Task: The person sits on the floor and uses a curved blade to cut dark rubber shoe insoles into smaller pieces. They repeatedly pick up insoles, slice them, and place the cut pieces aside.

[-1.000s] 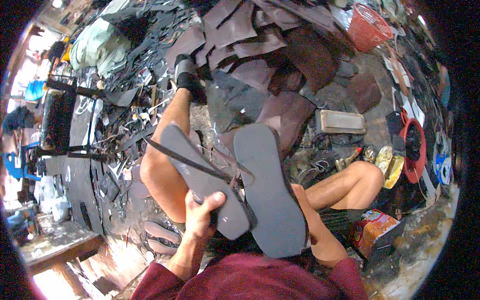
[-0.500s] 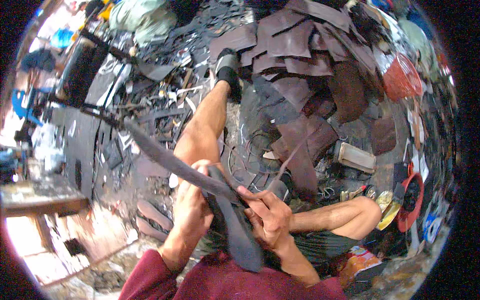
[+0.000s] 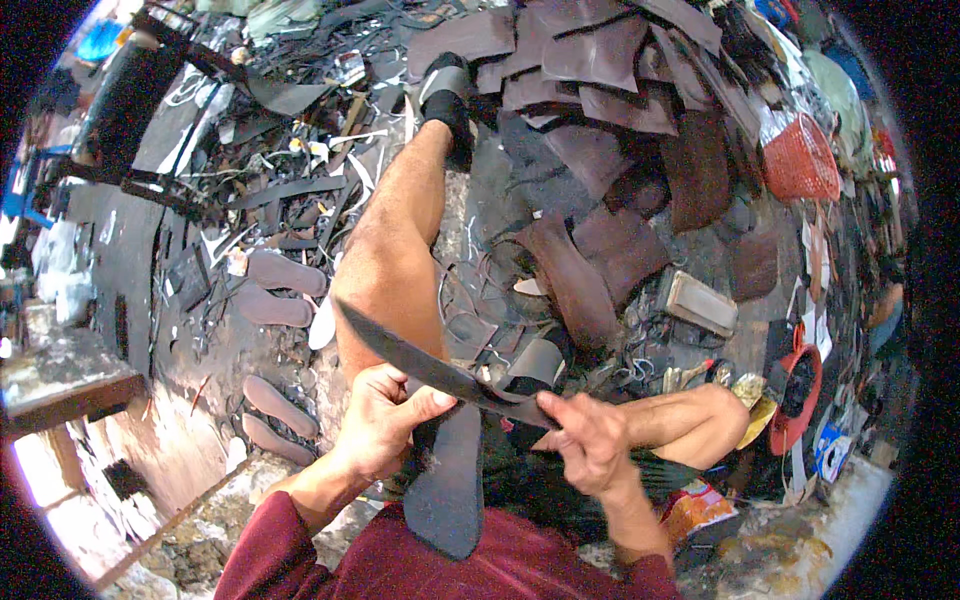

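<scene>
1. Fingers of the left hand (image 3: 375,428) are curled in close, thumb pressed down along the near edge of a dark, curved sole (image 3: 455,380); that's a firm hold.
2. Over on the other side, the right hand (image 3: 597,440) has its fingers folded tight, pinching the right-hand end of that same sole.
3. So the curved sole is up in front of the body, turned nearly edge-on, bowed from its free tip by the left leg (image 3: 385,255) across to the right fingertips.
4. Beneath it, a flat sole (image 3: 443,490) points down toward the maroon shirt (image 3: 370,565), its upper end passing close by the left hand; whether those fingers grip it too, I cannot tell.
5. Down on the floor to the left, two pairs of soles: an upper pair (image 3: 285,272), and a lower pair (image 3: 280,408) nearer the body.
6. Beyond the feet, brown sheets (image 3: 600,60) lie heaped and overlapping, with a red basket (image 3: 800,160) just to their right.
7. Right of centre, a pale block (image 3: 700,303) sits on the floor beyond the bent right knee (image 3: 715,415).
</scene>
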A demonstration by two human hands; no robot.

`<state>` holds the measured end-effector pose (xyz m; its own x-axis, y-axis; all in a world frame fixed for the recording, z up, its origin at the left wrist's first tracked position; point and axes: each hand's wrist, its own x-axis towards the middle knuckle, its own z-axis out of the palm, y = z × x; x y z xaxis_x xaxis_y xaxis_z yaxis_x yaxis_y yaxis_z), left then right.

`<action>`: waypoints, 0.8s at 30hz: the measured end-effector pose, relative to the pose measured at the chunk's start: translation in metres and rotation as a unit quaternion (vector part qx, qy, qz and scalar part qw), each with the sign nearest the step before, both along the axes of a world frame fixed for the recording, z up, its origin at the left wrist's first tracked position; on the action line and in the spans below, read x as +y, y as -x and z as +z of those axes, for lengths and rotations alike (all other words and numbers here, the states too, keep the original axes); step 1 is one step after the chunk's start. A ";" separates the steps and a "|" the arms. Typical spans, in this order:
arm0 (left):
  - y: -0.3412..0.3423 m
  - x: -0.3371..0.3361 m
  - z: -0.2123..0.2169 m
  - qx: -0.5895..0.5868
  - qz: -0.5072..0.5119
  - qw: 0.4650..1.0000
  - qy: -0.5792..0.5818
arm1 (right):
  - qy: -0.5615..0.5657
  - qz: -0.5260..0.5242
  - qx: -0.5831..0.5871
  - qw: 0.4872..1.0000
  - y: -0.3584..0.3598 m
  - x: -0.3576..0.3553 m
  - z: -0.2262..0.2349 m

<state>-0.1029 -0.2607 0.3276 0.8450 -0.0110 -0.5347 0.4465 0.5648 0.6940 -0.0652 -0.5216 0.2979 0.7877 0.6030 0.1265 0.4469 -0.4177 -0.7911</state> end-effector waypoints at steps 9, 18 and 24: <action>-0.037 0.000 0.037 -0.046 -0.035 0.983 -0.172 | -0.115 -0.186 0.212 0.952 -0.044 -0.021 0.027; -0.067 -0.066 0.031 -0.054 0.188 0.979 0.060 | -0.005 -0.224 -0.028 0.974 0.067 -0.039 -0.019; -0.056 -0.094 0.036 -0.015 0.194 0.978 0.068 | -0.064 -0.263 -0.010 0.963 0.087 -0.041 -0.022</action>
<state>-0.0466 -0.3545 0.3632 0.8144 0.2449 -0.5260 0.1606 0.7760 0.6100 -0.1524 -0.5623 0.2761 0.9761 0.1006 0.1925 0.2170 -0.4901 -0.8442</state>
